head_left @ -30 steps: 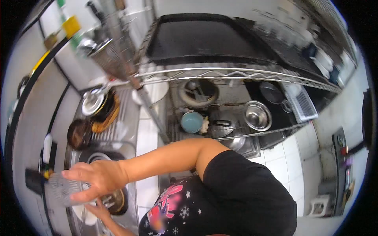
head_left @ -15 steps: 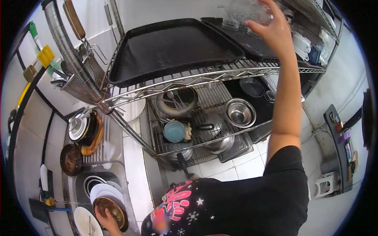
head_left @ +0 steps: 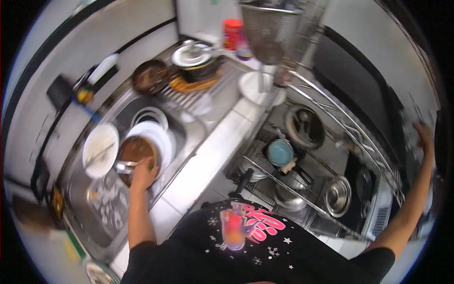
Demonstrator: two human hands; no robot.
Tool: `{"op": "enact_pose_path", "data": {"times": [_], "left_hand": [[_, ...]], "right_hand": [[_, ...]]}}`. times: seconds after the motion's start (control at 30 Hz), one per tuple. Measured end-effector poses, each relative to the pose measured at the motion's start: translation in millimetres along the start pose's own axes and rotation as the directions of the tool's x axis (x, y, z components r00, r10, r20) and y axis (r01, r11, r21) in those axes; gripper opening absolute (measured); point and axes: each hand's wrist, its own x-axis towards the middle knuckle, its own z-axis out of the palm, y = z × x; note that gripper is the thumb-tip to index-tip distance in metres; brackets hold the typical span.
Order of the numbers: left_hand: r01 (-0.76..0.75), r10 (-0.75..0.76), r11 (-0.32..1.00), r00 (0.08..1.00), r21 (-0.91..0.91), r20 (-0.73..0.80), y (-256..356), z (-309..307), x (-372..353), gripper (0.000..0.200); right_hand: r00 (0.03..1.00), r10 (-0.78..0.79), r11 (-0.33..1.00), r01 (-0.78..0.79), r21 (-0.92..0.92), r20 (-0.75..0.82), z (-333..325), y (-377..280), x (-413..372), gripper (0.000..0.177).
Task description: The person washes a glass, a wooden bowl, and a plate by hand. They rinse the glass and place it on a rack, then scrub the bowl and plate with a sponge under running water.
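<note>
My left hand (head_left: 145, 173) is over the sink, fingers curled at the rim of a round brown pan (head_left: 137, 147). A shiny metal piece (head_left: 125, 167) lies right against these fingers; I cannot tell what they grip. Under the pan lie white plates (head_left: 165, 142), and on its left a white oval dish (head_left: 98, 163) carries a utensil. Far to the right, my right hand (head_left: 424, 137) is raised beside the upper shelf, its fingers apart and blurred, with nothing seen in them.
Wet sink basin (head_left: 106, 201) at lower left. On the drainboard (head_left: 222, 85) stand a lidded dark pot (head_left: 196, 61) and a brown pan (head_left: 150, 77). The wire rack (head_left: 340, 123) at right holds a black tray (head_left: 354, 71), a blue-lined pot (head_left: 280, 152) and a steel bowl (head_left: 337, 195).
The view has swung left toward the sink. My right hand has come away from the clear glassware on the upper shelf. My left hand has moved farther over the brown pan.
</note>
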Motion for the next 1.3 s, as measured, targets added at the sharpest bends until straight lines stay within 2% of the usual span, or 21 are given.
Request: {"op": "enact_pose_path", "data": {"times": [0.07, 0.13, 0.2, 0.23, 0.33, 0.4, 0.43, 0.53, 0.57, 0.67, 0.73, 0.8, 0.83, 0.87, 0.93, 0.97, 1.07, 1.1, 1.2, 1.23, 1.3], "left_hand": [[-0.016, 0.016, 0.999, 1.000, 0.052, -0.003, -25.2, 19.5, -5.0, 0.043], [0.108, -0.123, 0.989, 0.980, 0.100, 0.154, -14.0, 13.4, -11.5, 0.045], [0.186, -0.180, 0.982, 0.967, -0.016, 0.180, -24.1, 22.3, -14.8, 0.047], [0.211, -0.207, 0.977, 0.949, 0.008, 0.238, -24.7, 20.7, -13.6, 0.049], [0.163, -0.180, 0.983, 0.923, 0.078, 0.341, -48.0, 25.1, -2.2, 0.056], [0.161, -0.239, 0.951, 0.924, 0.265, 0.298, -54.9, 28.2, 1.7, 0.063], [0.157, -0.263, 0.921, 0.925, 0.356, 0.273, -56.2, 28.8, 3.3, 0.067], [0.165, -0.314, 0.883, 0.904, 0.440, 0.289, -44.4, 19.1, 8.0, 0.078], [0.089, -0.273, 0.897, 0.881, 0.432, 0.386, -47.0, 17.9, 12.5, 0.082], [0.029, -0.144, 0.951, 0.922, 0.308, 0.360, -48.7, 24.7, 9.1, 0.080], [0.028, -0.068, 0.993, 0.931, 0.117, 0.358, -62.3, 24.6, 9.6, 0.066], [0.028, 0.009, 0.995, 0.925, -0.092, 0.380, -81.7, 21.8, 21.9, 0.059], [0.013, 0.017, 0.996, 0.943, -0.088, 0.333, -88.4, 16.0, 22.5, 0.048], [-0.023, -0.015, 0.991, 0.960, 0.132, 0.281, -87.2, 7.8, 20.1, 0.049], [-0.046, -0.050, 0.838, 0.986, 0.543, 0.161, -77.4, -9.4, 15.2, 0.051], [-0.057, 0.031, 0.807, 0.998, 0.587, 0.054, -96.7, 8.4, 17.9, 0.043], [-0.005, -0.130, 0.743, 0.980, 0.669, 0.152, -95.3, 22.0, 29.6, 0.039], [-0.017, -0.120, 0.726, 0.981, 0.687, 0.151, -95.4, 24.0, 29.8, 0.033], [-0.055, -0.149, 0.753, 0.956, 0.656, 0.251, -100.7, 29.0, 30.4, 0.030], [-0.100, -0.100, 0.748, 0.960, 0.656, 0.260, -98.7, 22.4, 26.0, 0.028], [-0.058, -0.077, 0.806, 0.976, 0.589, 0.202, -95.3, 14.7, 22.7, 0.027]], "right_hand": [[0.995, -0.057, 0.998, 0.057, -0.010, -0.086, 12.7, 13.2, 12.6, 0.065], [0.978, -0.129, 0.990, 0.117, -0.082, -0.161, 14.3, 2.7, 11.6, 0.058], [0.935, -0.254, 0.960, 0.213, -0.180, -0.248, 4.6, -25.5, 3.7, 0.051], [0.896, -0.334, 0.933, 0.270, -0.237, -0.294, -4.4, -49.4, -8.5, 0.048], [0.700, -0.582, 0.805, 0.427, -0.411, -0.414, -30.1, -132.0, -73.5, 0.038], [0.539, -0.715, 0.696, 0.490, -0.524, -0.446, -43.0, -184.0, -123.1, 0.031], [0.467, -0.763, 0.645, 0.509, -0.570, -0.447, -46.2, -203.5, -144.8, 0.028], [0.331, -0.860, 0.510, 0.597, -0.619, -0.389, -41.6, -250.4, -189.6, 0.019], [0.297, -0.892, 0.449, 0.663, -0.599, -0.340, -33.0, -261.4, -201.8, 0.021], [0.163, -0.966, 0.245, 0.827, -0.507, -0.201, 6.0, -287.4, -235.9, 0.027], [0.051, -0.991, 0.098, 0.902, -0.420, -0.123, 37.2, -314.3, -266.3, 0.033], [-0.019, -0.972, 0.014, 0.990, -0.137, -0.234, 71.3, -385.6, -322.2, 0.035], [0.000, -0.977, 0.011, 0.999, -0.050, -0.211, 88.9, -410.7, -340.4, 0.033], [0.014, -0.982, 0.007, 0.999, 0.038, -0.186, 106.8, -433.4, -354.8, 0.030], [-0.142, -0.950, -0.168, 0.983, 0.070, -0.278, 143.1, -482.0, -372.5, 0.024], [-0.167, -0.945, -0.215, 0.965, 0.150, -0.281, 163.8, -500.4, -376.5, 0.022], [-0.197, -0.943, -0.285, 0.892, 0.351, -0.267, 226.8, -550.8, -385.7, 0.018], [-0.215, -0.945, -0.297, 0.880, 0.370, -0.247, 243.9, -566.6, -390.6, 0.017], [-0.288, -0.941, -0.338, 0.815, 0.470, -0.177, 286.5, -608.6, -411.7, 0.016], [-0.317, -0.935, -0.352, 0.786, 0.508, -0.157, 298.3, -620.1, -418.9, 0.016], [-0.360, -0.917, -0.390, 0.718, 0.576, -0.171, 321.9, -636.3, -429.8, 0.018]]}}
